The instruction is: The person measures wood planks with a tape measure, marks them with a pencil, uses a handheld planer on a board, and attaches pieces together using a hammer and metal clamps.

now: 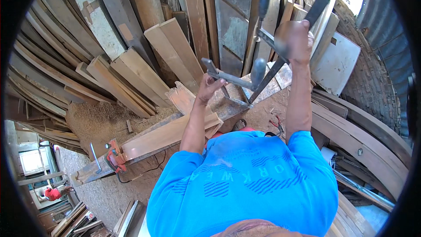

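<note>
Up at the right, my right hand (299,41) is closed round the long dark bar of a bar clamp (268,77); its outline is partly blurred. That bar slopes down to a metal jaw over the bench (280,77). My left hand (209,88) is wrapped round a metal arm below it, near a second dark clamp handle (258,68). Whether this arm belongs to a separate clamp, I cannot tell. Left of my left forearm, a pale wooden board (162,138) lies along the narrow bench. A red power tool (115,156) stands at that board's far-left end.
Upright planks (173,50) lean closely along the back. Sawdust (94,118) is heaped at the left. Red-handled pliers (277,125) lie by my right arm. Long curved-looking timbers (359,142) stretch along the right. Another person in red (53,194) is at the far left.
</note>
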A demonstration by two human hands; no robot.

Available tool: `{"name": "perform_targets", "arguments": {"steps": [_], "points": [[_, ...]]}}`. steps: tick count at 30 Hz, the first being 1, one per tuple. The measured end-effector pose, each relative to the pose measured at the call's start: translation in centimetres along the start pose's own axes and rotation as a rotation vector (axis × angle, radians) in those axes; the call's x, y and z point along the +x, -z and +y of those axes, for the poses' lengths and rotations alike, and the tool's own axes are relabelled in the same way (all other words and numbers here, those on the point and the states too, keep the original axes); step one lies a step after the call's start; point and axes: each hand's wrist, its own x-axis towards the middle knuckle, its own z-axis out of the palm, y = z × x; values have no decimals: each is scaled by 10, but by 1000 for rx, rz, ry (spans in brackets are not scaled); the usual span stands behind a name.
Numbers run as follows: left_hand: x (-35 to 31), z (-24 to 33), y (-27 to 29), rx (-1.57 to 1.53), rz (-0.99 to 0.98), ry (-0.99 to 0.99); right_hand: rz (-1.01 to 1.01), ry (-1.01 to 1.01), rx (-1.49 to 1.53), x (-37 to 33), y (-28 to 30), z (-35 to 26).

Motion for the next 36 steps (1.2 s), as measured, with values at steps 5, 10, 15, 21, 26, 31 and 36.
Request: {"name": "perform_targets", "arguments": {"steps": [5, 10, 15, 21, 26, 31, 36], "points": [[-39, 3, 11, -117, 7, -142, -21, 8, 112, 1, 25, -9], [-47, 40, -17, 116, 452, -107, -102, 85, 93, -20, 16, -24], [-37, 16, -49, 27, 579, -197, -159, 132, -60, -49, -20, -19], [-42, -3, -71, 235, 485, -143, -199, 100, -101, -81, -73, -18], [-37, 0, -71, 428, 232, -223, -271, 84, 44, -91, -97, -9], [-30, 4, -84, 507, 144, -291, -364, 123, 135, -104, -113, -10], [-16, -10, -68, 398, 80, -217, -437, 121, 136, -110, -108, -20]]}}
